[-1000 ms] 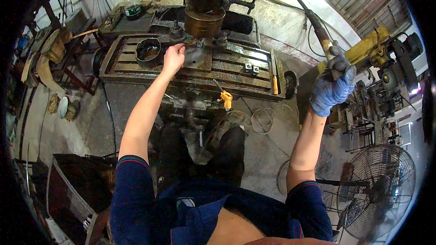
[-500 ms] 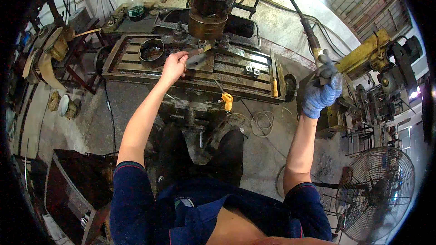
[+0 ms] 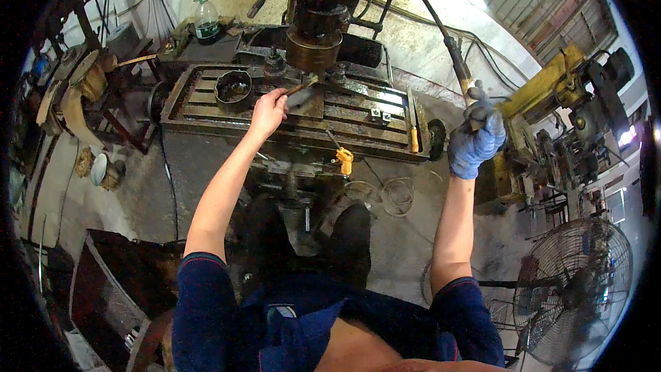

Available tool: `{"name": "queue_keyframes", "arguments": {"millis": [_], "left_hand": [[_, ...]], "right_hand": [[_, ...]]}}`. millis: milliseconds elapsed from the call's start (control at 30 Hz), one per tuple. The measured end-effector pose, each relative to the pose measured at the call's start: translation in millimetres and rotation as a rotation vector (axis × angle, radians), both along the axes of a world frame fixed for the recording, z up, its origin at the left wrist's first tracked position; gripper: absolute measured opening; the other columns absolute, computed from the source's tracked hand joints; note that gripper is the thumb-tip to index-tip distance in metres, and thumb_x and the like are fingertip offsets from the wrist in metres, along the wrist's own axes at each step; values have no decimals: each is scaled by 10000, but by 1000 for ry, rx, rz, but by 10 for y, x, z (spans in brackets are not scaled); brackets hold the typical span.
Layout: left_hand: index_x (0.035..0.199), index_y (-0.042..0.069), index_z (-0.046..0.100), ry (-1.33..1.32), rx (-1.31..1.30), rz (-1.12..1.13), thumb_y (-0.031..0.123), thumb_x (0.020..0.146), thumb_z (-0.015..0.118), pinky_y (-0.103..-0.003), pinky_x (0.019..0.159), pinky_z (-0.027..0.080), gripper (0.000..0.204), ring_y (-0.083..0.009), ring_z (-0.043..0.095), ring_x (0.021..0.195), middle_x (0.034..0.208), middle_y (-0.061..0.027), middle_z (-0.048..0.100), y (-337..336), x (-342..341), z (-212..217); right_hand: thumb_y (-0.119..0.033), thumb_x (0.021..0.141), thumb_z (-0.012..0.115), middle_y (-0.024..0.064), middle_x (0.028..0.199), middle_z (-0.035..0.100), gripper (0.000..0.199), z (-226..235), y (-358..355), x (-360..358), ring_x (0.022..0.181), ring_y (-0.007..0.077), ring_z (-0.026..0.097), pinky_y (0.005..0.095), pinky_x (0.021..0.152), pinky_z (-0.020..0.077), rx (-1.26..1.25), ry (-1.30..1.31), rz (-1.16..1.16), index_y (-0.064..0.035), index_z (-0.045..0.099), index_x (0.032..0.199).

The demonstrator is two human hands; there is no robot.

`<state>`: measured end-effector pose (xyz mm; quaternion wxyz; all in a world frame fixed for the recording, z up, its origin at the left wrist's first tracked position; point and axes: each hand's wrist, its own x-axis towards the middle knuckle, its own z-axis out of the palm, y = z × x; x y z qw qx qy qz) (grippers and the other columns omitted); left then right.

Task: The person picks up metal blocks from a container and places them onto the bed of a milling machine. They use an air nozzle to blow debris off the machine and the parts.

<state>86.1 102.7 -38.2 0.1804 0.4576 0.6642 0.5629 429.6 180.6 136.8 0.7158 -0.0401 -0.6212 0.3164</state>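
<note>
Bare fingers of my left hand (image 3: 267,114) are wrapped round the handle of a brush (image 3: 300,87). Its bristle end points right, just below the round spindle head (image 3: 313,49) of a milling machine. I cannot tell whether the bristles touch anything. Beside that hand, a dark round pot (image 3: 234,91) with dark contents stands on the slotted machine table (image 3: 200,118). My right hand (image 3: 476,139), in a blue-grey glove, is closed round the lower end of a long lever (image 3: 456,58) that slopes down from the machine.
A yellow air gun (image 3: 345,160) hangs at the table's front edge. Small metal blocks (image 3: 381,117) and a yellow-handled tool (image 3: 414,139) lie on the table's right part. A floor fan (image 3: 575,293) stands at lower right, a metal bin (image 3: 113,289) at lower left. Coiled hose (image 3: 397,196) lies on the floor.
The whole view has shifted slightly. My right hand and the lever end have come a little to the left. My left hand still holds the brush near the spindle, its bristle end tilted up slightly more.
</note>
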Motion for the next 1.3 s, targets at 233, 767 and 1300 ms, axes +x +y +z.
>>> {"name": "queue_keyframes", "arguments": {"millis": [233,767,1300], "left_hand": [[1083,-17,559,105,-18,-21,134,870,495,-294,538,474,268,-162,598,543,678,-121,611,-96,-42,59],[1105,-26,546,-6,-38,-53,144,893,478,-265,504,461,280,-112,553,540,688,-78,594,-32,-12,72],[1036,28,600,492,-68,229,176,858,481,-403,671,470,261,-336,611,741,774,-198,623,264,-30,51]], "right_hand": [[-304,821,549,159,926,618,353,151,-17,55,799,198,559,323,772,420,-7,-54,-112,45,604,841],[-177,816,536,176,1177,525,466,503,-81,24,1102,232,491,332,993,322,176,112,-153,52,456,1214],[-215,821,623,94,950,560,343,1637,272,-60,925,189,541,267,734,443,549,-207,-875,-31,487,1076]]}}
